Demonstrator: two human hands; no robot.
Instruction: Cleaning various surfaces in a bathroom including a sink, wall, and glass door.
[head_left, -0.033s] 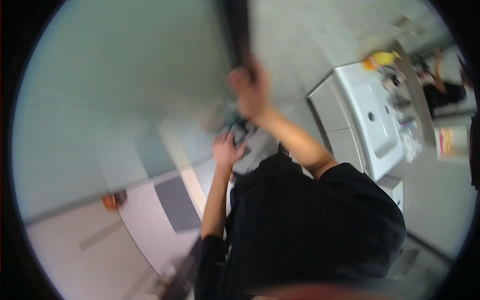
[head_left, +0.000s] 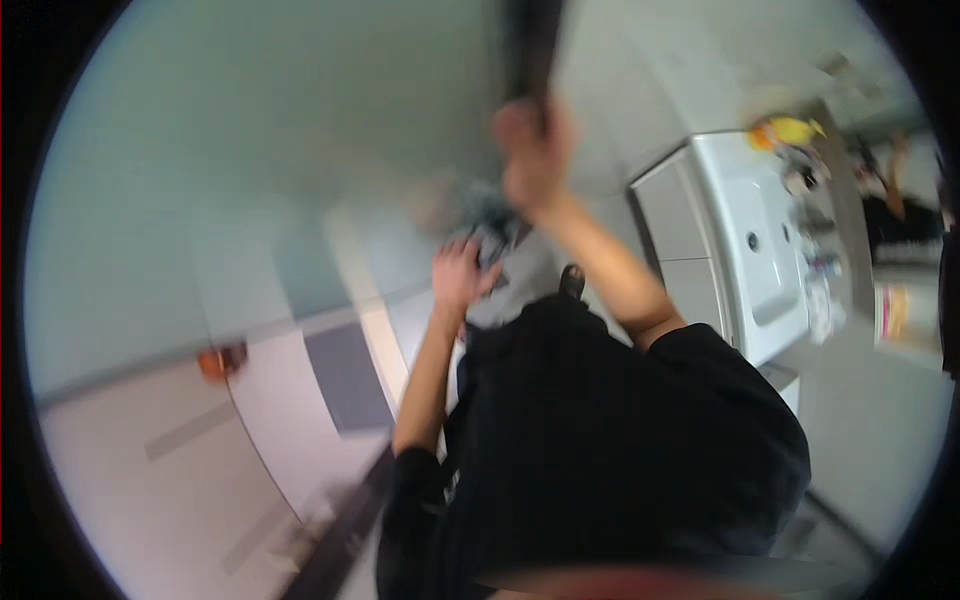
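My right hand [head_left: 538, 160], blurred by motion, is wrapped round a dark upright bar [head_left: 530, 50] along the side of a large pale green glass panel [head_left: 250, 130]. Lower and to its left, my left hand [head_left: 460, 275] has its fingers over a crumpled grey-blue cloth [head_left: 488, 245] at the panel. A smeared reflection of hand and cloth shows in the glass. How firmly the left fingers grip the cloth is hard to see.
At right stands a white washbasin [head_left: 725, 235] on a cabinet [head_left: 668, 210], with a yellow-orange packet [head_left: 785, 132] and small bottles behind it. A mirror is beyond. An orange-brown object [head_left: 220, 362] lies at left. A dark shoe [head_left: 572, 281] shows below my right forearm.
My right hand and the dark bar have shifted to the right in the picture. The left hand stays on the cloth, slightly higher and to the right. The whole view has turned a little.
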